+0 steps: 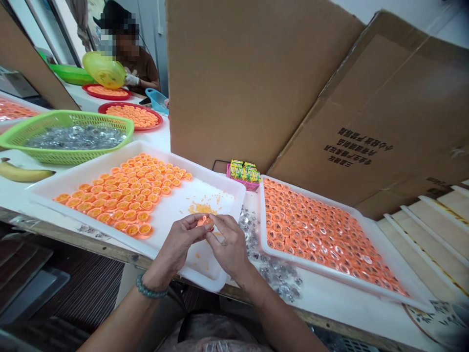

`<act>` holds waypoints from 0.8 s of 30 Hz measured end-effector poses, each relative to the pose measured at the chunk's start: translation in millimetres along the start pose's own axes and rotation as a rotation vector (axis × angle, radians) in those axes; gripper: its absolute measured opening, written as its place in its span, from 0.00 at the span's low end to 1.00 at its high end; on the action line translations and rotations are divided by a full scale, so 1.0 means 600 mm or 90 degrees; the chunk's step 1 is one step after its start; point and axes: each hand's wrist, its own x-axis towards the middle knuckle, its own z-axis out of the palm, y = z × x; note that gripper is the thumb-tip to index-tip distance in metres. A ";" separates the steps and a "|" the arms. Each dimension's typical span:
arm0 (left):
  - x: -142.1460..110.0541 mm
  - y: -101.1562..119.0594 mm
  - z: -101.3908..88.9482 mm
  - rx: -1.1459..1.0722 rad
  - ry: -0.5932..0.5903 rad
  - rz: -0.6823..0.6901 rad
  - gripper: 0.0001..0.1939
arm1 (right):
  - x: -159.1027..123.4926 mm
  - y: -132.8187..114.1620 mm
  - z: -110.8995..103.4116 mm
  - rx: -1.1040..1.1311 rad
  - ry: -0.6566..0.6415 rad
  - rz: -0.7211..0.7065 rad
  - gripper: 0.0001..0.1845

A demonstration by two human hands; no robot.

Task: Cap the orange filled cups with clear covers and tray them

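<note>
Piece [205,221] pinched by fingers [192,220] of left hand [181,241] and right hand [231,245]; likely light, stiff, slick; hold its sides.

Hands [230,244] over left tray [172,208], right tray [401,277] before cardboard [256,88].

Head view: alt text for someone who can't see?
A person's left hand and right hand hold a small orange plastic piece over a white rectangular tray of round orange pieces. To the right, a second white tray holds glossy orange pieces; to the left, a green plastic basket holds clear parts. Beyond, a co-worker holds a round yellow bowl.
</note>
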 end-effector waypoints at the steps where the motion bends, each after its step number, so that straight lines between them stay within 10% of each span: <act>1: 0.000 -0.001 0.000 0.007 0.000 0.002 0.17 | 0.001 0.001 -0.002 0.010 -0.010 0.005 0.21; 24: -0.002 0.002 0.008 0.025 0.069 0.067 0.18 | -0.005 -0.017 0.007 -0.008 0.102 0.019 0.13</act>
